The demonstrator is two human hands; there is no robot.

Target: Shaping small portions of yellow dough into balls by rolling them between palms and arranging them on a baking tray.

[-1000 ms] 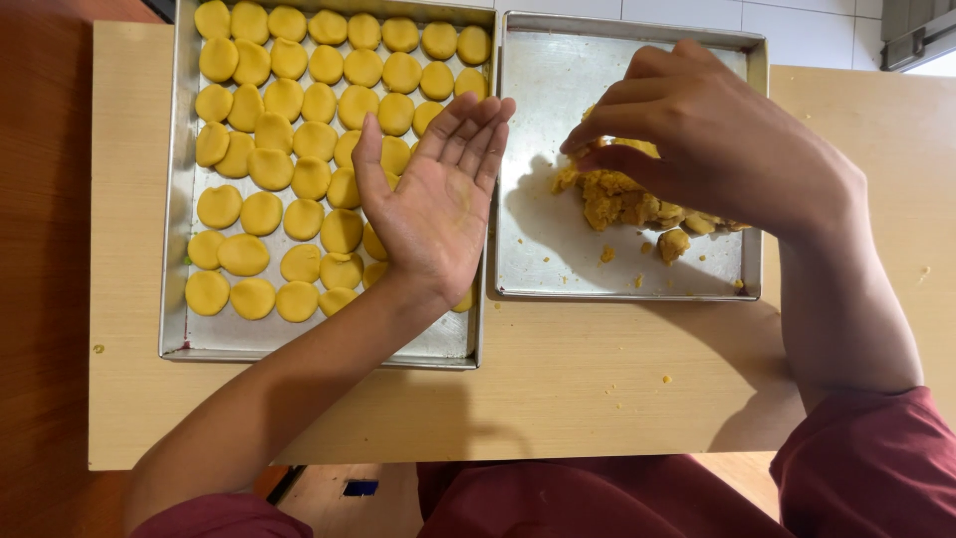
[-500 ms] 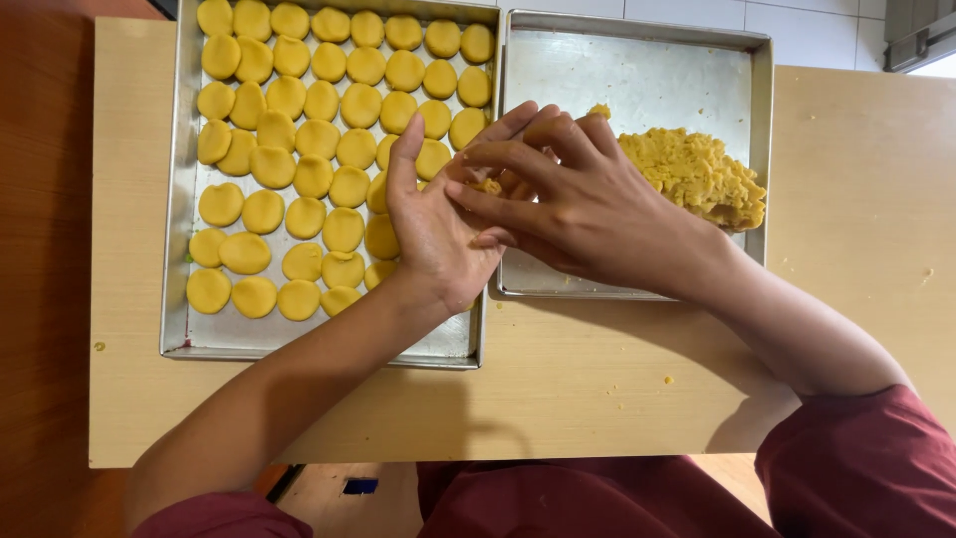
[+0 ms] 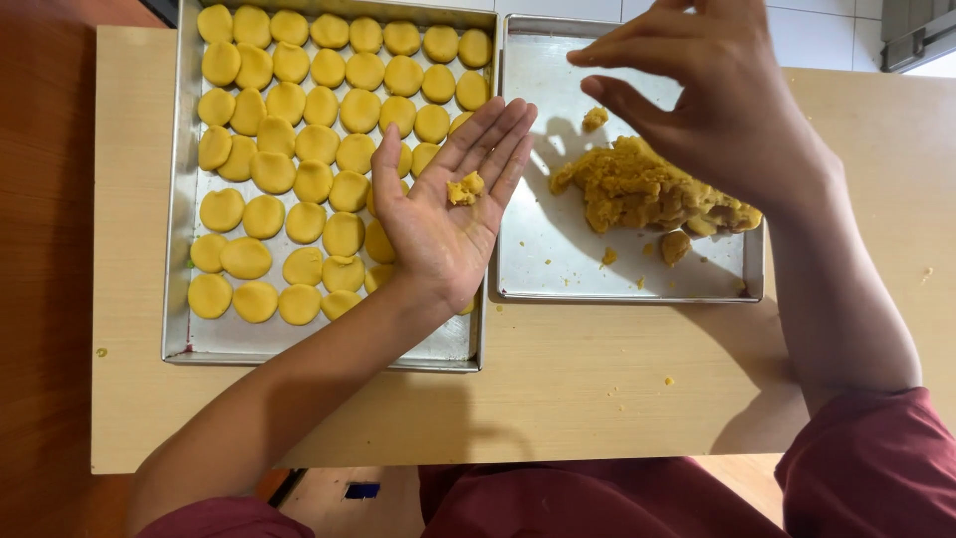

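The left hand [image 3: 443, 214] lies palm up and spread flat over the near right corner of the big metal tray [image 3: 179, 299], fingers pointing away and to the right. On the base of its fingers sits a small lump of yellow dough [image 3: 464, 187] — resting loose, nothing curled around it. Under and beyond that hand the big tray carries rows of flattened yellow dough rounds [image 3: 299, 149], packed close together, while a bare strip of metal runs along the tray's near edge.

Just beside the big tray, to its right, stands a smaller metal tray [image 3: 538, 279]; their rims look to be touching, though the hand covers part of the seam. A rough heap of crumbly yellow dough [image 3: 632, 184] sits toward the smaller tray's right side, with a few crumbs [image 3: 608, 256] scattered on the metal near it.

The right hand [image 3: 717, 100] hovers above the heap, thumb and fingers loosely bent and apart — it holds nothing that can be seen. Both trays rest on a pale wooden table [image 3: 597, 389], and dark red sleeves [image 3: 876, 468] show at the table's near edge.
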